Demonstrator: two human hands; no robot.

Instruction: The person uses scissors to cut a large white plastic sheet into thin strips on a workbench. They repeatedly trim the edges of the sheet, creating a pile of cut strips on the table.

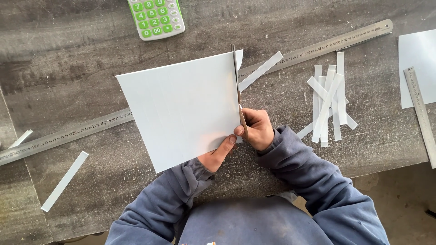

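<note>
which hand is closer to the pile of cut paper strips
Right. The right hand, working the scissors, is just left of the strip pile; the left hand holds the white sheet, farther away.

A green calculator (156,17), long steel ruler (318,47), and cut strips (328,104).

Single head-worn view, looking steeply down onto grey bench (136,181) from above wearer's chest. Close range: fingers (229,141) sit just below frame centre, wearer's blue sleeves fill bottom edge. Bench's far side runs off top edge beyond fingers; bench's near edge and floor show lower right. No second view.
</note>
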